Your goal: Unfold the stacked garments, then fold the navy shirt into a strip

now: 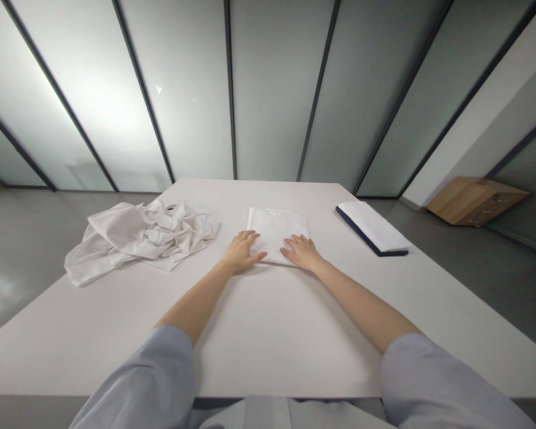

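Grey-blue sleeves nearest the camera, bare forearms reaching forward over white desk; left hand and right hand both spread, palms down, not pinching anything visible; folded white cloth lies flat mid-desk, directly ahead of the person, partly under the fingers and extending away beyond them; left hand at its near left corner, right hand at its near right corner, thumbs pointing inward, apart, near edge showing between; neither hand clearly nearer, cloth sits about evenly between the two; long axis can't be told for sure from this slant, sides run roughly straight away from the person; crumpled white fabric well off to the left, white folded piece on dark backing well off to the right, angled, neither touched
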`<state>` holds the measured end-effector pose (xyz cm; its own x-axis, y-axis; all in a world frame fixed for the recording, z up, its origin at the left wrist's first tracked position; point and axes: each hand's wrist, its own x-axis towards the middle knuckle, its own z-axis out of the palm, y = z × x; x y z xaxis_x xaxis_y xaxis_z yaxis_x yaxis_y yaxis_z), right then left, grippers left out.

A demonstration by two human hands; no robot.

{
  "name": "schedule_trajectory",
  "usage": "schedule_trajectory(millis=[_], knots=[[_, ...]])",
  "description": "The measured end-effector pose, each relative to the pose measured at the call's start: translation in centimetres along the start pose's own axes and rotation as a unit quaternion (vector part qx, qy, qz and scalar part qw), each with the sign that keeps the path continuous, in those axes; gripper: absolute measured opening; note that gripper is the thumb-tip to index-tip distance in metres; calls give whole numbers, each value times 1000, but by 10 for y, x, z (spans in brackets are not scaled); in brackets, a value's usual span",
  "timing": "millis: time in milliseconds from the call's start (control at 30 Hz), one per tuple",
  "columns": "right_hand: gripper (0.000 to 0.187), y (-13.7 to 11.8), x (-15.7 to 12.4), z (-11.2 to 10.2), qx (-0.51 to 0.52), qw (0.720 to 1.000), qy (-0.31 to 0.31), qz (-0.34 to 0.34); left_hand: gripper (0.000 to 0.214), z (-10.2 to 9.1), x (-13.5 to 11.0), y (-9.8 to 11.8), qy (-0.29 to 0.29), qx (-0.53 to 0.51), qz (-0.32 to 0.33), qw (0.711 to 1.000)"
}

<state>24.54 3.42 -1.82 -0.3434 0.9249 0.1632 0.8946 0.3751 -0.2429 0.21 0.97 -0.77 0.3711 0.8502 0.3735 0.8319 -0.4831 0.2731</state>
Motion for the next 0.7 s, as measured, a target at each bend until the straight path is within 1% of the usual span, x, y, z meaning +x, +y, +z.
schedule_trajectory(millis=[67,133,167,267,333,367,400,467,500,533,600,633,667,700], knots=[[55,0,-1,1,-24,999,2,34,67,-1,-1,8,-44,13,32,998],[57,-2,-4,1,-28,999,-3,34,67,0,-2,14,-78,31,47,995],[57,-5,-6,0,-27,999,-5,33,66,1,-3,16,-82,41,45,995],[53,-14,-12,-1,-8,1000,4,11,71,4,-4,17,-58,69,16,996],[46,-16,-14,0,48,998,22,-22,74,6,-4,14,-57,81,7,995],[42,-15,-13,0,91,995,38,-32,69,7,-4,12,-64,83,10,994],[38,-13,-12,1,138,988,63,-30,61,7,-3,11,-74,80,15,994],[35,-6,-8,1,224,965,139,4,43,9,-1,7,-86,54,15,995],[35,-1,-6,0,255,948,186,29,40,10,1,6,-85,30,-1,996],[34,4,-4,-1,277,930,236,55,39,11,4,4,-75,-1,-31,997],[32,15,-2,-4,304,890,324,99,44,13,10,2,-36,-90,-125,987],[31,20,-2,-6,313,872,358,118,49,13,13,0,-7,-151,-176,973],[30,24,-2,-9,318,856,385,135,54,12,17,-3,25,-223,-224,948],[30,29,-3,-10,319,844,404,148,58,11,21,-6,59,-304,-266,913]])
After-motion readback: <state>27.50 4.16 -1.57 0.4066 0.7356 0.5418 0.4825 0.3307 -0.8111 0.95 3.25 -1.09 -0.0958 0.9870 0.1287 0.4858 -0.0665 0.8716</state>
